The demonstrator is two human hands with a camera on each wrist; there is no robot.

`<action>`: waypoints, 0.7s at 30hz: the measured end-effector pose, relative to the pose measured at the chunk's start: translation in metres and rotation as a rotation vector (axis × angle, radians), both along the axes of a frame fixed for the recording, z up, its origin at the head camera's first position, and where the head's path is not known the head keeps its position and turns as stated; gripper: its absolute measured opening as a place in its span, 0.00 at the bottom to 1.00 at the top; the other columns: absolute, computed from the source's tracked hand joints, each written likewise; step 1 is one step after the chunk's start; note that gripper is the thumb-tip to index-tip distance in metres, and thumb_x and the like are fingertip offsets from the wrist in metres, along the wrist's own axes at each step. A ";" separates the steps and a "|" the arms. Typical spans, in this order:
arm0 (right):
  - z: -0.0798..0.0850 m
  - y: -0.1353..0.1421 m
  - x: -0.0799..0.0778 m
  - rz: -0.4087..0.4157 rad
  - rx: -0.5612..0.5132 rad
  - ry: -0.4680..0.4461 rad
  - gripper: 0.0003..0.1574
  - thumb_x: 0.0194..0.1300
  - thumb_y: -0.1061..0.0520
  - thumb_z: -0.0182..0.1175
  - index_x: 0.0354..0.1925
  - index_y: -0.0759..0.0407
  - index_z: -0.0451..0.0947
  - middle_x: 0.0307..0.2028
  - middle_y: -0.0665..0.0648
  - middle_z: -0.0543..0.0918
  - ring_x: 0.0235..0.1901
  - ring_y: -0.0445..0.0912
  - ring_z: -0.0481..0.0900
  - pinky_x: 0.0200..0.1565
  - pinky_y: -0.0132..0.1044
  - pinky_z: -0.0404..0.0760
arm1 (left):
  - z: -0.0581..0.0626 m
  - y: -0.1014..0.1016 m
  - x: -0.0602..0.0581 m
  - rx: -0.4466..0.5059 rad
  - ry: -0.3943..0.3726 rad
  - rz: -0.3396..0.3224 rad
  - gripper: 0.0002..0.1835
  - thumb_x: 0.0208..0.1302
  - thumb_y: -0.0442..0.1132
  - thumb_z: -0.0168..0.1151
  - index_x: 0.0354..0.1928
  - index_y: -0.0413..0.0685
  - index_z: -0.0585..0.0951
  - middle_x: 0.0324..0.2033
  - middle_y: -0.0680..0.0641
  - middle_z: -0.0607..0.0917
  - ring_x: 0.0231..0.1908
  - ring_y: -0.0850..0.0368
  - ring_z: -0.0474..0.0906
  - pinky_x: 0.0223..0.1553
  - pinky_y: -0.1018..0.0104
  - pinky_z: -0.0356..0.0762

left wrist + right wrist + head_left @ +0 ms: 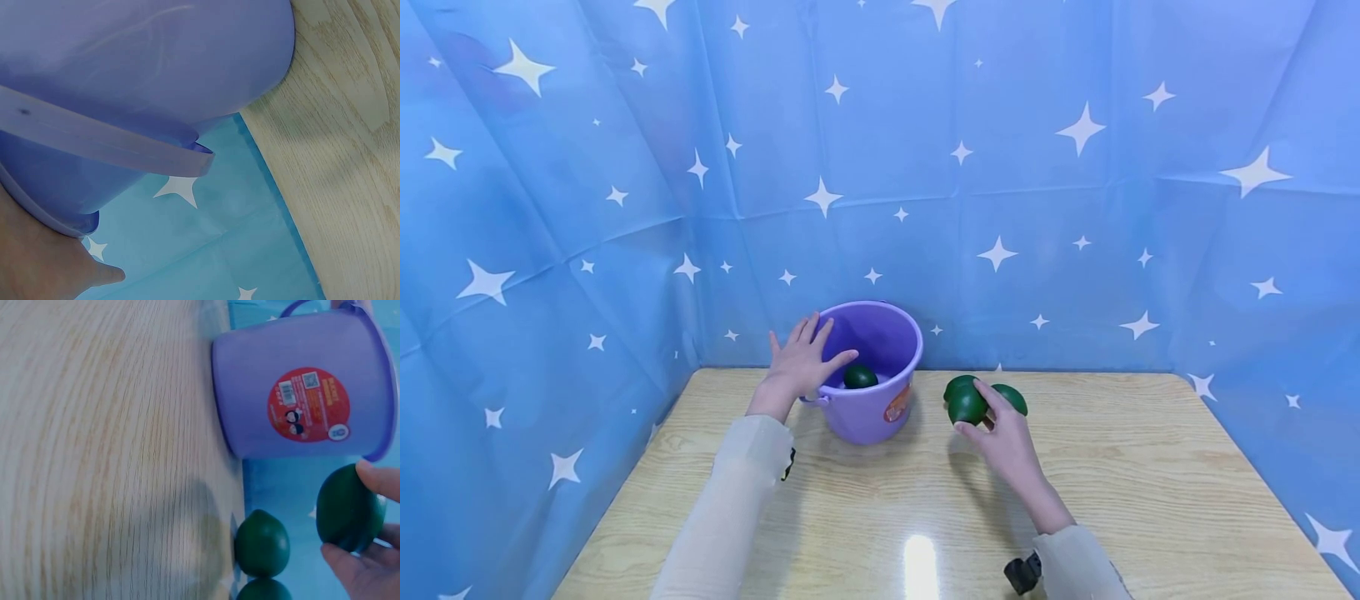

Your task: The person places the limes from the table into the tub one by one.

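A purple bucket (pixel 859 421) stands near the back edge of the table, one green lime (pixel 861 377) lying inside it. My left hand (pixel 796 368) rests at the bucket's left rim with fingers spread and the thumb reaching over the opening. To the right of the bucket, my right hand (pixel 1011 443) pinches another lime (pixel 349 509) between thumb and fingertips, held above the table. Behind it two more limes sit on the wood, one (pixel 262 545) partly covered by the held lime in the head view, the other (pixel 1012 398) just right of the fingers.
The wooden table (pixel 1150 483) ends at a blue curtain (pixel 880 150) with white stars, which hangs behind and along both sides. A red round label (pixel 309 404) marks the bucket's side. Its purple handle (pixel 106 134) hangs on the left-hand side.
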State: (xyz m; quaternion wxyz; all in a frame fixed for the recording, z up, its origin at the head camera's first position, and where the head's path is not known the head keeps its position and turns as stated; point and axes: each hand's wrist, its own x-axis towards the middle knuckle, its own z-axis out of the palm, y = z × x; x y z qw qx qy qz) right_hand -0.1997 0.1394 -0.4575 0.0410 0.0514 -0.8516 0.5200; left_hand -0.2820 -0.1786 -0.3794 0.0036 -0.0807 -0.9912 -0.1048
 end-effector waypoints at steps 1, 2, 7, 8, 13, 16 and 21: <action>0.000 0.000 0.000 0.001 0.000 0.001 0.49 0.63 0.60 0.68 0.76 0.59 0.57 0.72 0.67 0.63 0.69 0.64 0.68 0.63 0.54 0.76 | 0.000 0.000 0.000 -0.001 0.000 -0.001 0.50 0.65 0.78 0.36 0.80 0.58 0.47 0.81 0.45 0.44 0.80 0.42 0.38 0.71 0.26 0.23; 0.000 0.000 0.000 0.002 -0.002 0.001 0.49 0.63 0.60 0.68 0.76 0.60 0.57 0.72 0.67 0.63 0.69 0.64 0.68 0.63 0.54 0.76 | 0.000 0.000 0.000 0.000 -0.001 -0.002 0.50 0.65 0.78 0.36 0.80 0.58 0.47 0.81 0.45 0.43 0.80 0.42 0.38 0.71 0.26 0.23; 0.001 -0.001 0.000 0.005 -0.007 0.005 0.48 0.63 0.61 0.68 0.76 0.60 0.57 0.72 0.68 0.63 0.69 0.65 0.69 0.63 0.54 0.76 | 0.000 0.000 0.000 0.002 -0.001 -0.003 0.50 0.65 0.78 0.37 0.80 0.58 0.47 0.81 0.45 0.43 0.80 0.42 0.38 0.71 0.26 0.23; 0.001 -0.001 0.000 0.005 -0.007 0.005 0.48 0.63 0.61 0.68 0.76 0.60 0.57 0.72 0.68 0.63 0.69 0.64 0.69 0.63 0.54 0.76 | 0.001 0.000 0.000 0.002 0.000 -0.004 0.50 0.65 0.78 0.37 0.80 0.57 0.47 0.81 0.45 0.43 0.80 0.41 0.38 0.71 0.26 0.23; 0.001 -0.001 0.001 0.007 -0.006 0.012 0.48 0.63 0.62 0.68 0.76 0.61 0.57 0.72 0.68 0.64 0.68 0.64 0.70 0.63 0.54 0.77 | 0.001 0.000 0.000 -0.002 0.003 -0.003 0.50 0.65 0.79 0.36 0.80 0.58 0.47 0.81 0.45 0.44 0.80 0.41 0.38 0.71 0.26 0.23; 0.002 -0.002 0.001 0.007 -0.004 0.016 0.48 0.63 0.62 0.68 0.76 0.61 0.57 0.72 0.68 0.64 0.68 0.64 0.70 0.62 0.54 0.77 | 0.000 0.000 0.000 0.000 0.002 -0.001 0.50 0.65 0.78 0.36 0.80 0.58 0.47 0.81 0.45 0.44 0.80 0.42 0.38 0.71 0.26 0.24; 0.004 -0.003 0.002 0.005 0.003 0.019 0.48 0.63 0.61 0.68 0.76 0.61 0.58 0.72 0.68 0.64 0.67 0.64 0.71 0.62 0.54 0.77 | 0.000 -0.001 -0.001 0.000 -0.004 0.001 0.50 0.65 0.79 0.36 0.80 0.59 0.47 0.81 0.45 0.43 0.80 0.42 0.38 0.72 0.27 0.23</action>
